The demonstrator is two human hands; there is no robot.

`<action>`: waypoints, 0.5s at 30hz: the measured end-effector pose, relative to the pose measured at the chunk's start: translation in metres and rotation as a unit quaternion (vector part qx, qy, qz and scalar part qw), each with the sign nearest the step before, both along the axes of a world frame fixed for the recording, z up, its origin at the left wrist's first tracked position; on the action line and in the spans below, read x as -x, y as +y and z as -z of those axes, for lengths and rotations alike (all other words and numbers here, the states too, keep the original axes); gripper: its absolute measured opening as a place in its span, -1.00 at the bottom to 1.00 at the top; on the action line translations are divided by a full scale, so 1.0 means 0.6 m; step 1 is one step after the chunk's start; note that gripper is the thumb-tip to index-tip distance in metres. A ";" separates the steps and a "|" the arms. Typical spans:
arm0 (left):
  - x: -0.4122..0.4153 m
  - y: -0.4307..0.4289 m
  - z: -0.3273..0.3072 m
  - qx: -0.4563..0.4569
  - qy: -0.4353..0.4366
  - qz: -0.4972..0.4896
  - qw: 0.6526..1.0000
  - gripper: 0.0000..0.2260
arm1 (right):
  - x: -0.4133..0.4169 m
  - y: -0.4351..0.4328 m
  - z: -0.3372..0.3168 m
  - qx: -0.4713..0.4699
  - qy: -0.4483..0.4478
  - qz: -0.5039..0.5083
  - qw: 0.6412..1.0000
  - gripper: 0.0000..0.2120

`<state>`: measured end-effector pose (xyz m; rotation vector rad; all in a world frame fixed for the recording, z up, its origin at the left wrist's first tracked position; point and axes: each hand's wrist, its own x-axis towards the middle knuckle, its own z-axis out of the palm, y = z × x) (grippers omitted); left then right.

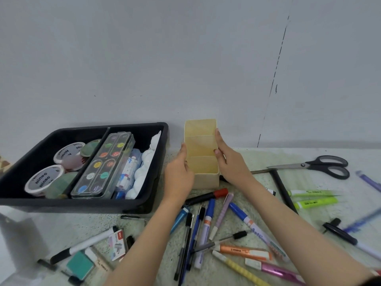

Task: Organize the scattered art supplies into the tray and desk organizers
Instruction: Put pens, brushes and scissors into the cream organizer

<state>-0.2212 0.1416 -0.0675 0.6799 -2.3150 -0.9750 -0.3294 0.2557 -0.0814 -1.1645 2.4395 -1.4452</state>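
View: head camera, looking forward and down
Organizer: cream desk organizer [201, 129] with three open compartments in a row, standing just at 3 o'clock of the tray, close to the wall
Left hand: left hand [178, 174] grips the organizer's 9 o'clock wall, thumb up along the rim
Right hand: right hand [228, 159] grips the 3 o'clock wall, thumb hooked over the rim, other fingers hidden behind it
Organizer base: cannot tell whether it rests fully on the surface [309, 226] or is lifted slightly
Tray: black tray [82, 205] at 9 o'clock of the hands, split by a divider
Tray, 9 o'clock section: tape rolls [44, 178] with white labels, packed together
Tray, 3 o'clock section: watercolour palette [103, 166] in a clear case along the divider; white moulded figure [144, 162] against the far wall; a smaller packet between them, too hidden to name
Loose, 6 o'clock of organizer: red-capped marker [208, 196] just below it; blue marker [245, 217], orange highlighter [243, 251] and several pens fanned between the forearms
Loose, 3 o'clock: scissors [317, 166], blades shut; green highlighters [315, 203] at 5 o'clock of the scissors' blades
Loose, 7 o'clock: staples box [117, 244], teal block [80, 265], white marker with black cap
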 end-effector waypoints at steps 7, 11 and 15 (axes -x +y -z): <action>0.001 -0.005 -0.006 -0.003 -0.019 0.013 1.000 -0.50 | -0.007 -0.006 0.002 -0.007 0.014 0.025 1.000 -0.48; 0.002 -0.010 -0.006 0.000 -0.023 0.008 1.000 -0.49 | -0.015 0.002 -0.013 -0.028 0.009 0.019 0.999 -0.46; 0.001 0.001 -0.009 -0.033 -0.045 0.017 0.998 -0.47 | -0.026 0.049 -0.007 -0.013 0.000 0.048 0.999 -0.49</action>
